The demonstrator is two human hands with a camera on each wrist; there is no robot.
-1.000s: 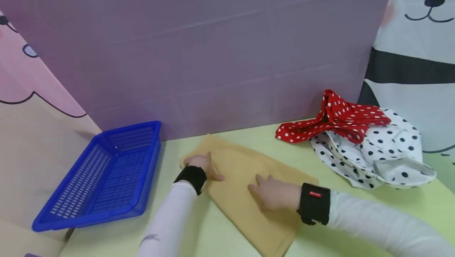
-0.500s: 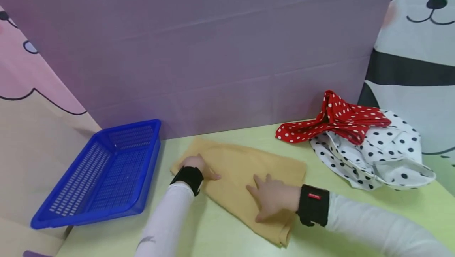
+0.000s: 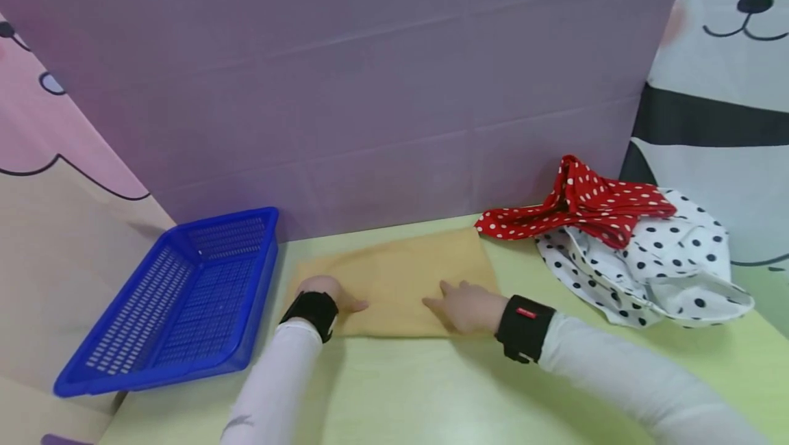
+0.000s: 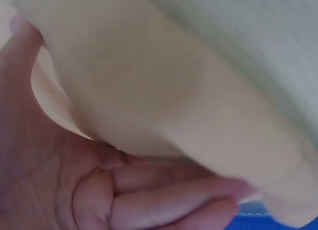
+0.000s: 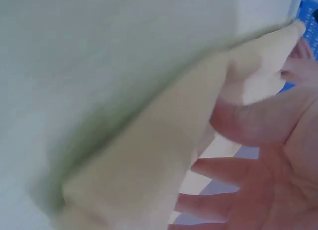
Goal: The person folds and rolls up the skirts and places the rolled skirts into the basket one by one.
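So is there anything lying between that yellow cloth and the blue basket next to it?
Nothing visible does. Only bare green table separates the yellow cloth from the blue basket. Both the left hand and right hand already rest on the cloth.

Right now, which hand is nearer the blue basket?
Left. The left hand rests on the tan cloth's left end, just beside the blue basket. The right hand lies farther right on the cloth, nearer the dotted cloths.
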